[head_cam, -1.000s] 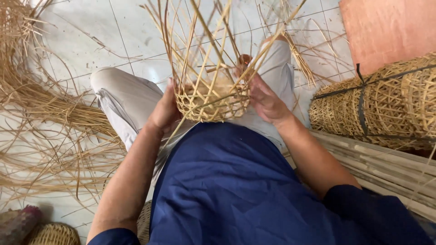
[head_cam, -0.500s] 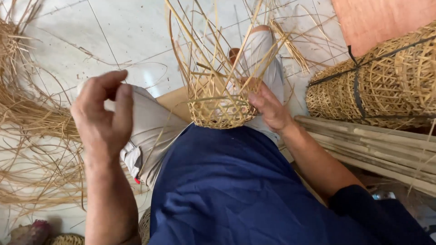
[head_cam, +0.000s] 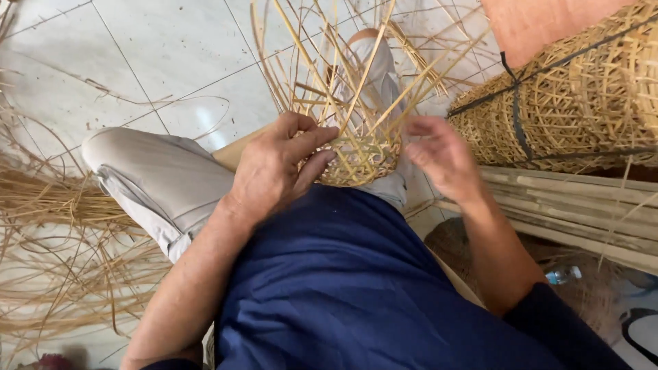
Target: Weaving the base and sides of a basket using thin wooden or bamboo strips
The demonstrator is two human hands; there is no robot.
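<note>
A small half-woven bamboo basket [head_cam: 367, 154] rests on my lap, its loose upright strips [head_cam: 329, 62] fanning upward. My left hand [head_cam: 277, 168] grips the basket's left rim, fingers curled over the weave. Just right of the basket hovers my right hand [head_cam: 442, 157], slightly blurred, fingers apart and holding nothing that I can see. I sit in a dark blue shirt and light grey trousers [head_cam: 157, 181].
Loose bamboo strips [head_cam: 55, 240] lie heaped on the tiled floor at left. A bundle of finished woven baskets [head_cam: 569, 109], tied with a dark strap, stands at right above stacked bamboo slats [head_cam: 569, 212]. A plastic bottle [head_cam: 563, 275] lies lower right.
My left hand, raised away at the left half a second ago, has come back onto the basket's rim. My right hand has let go of the basket and moved slightly right.
</note>
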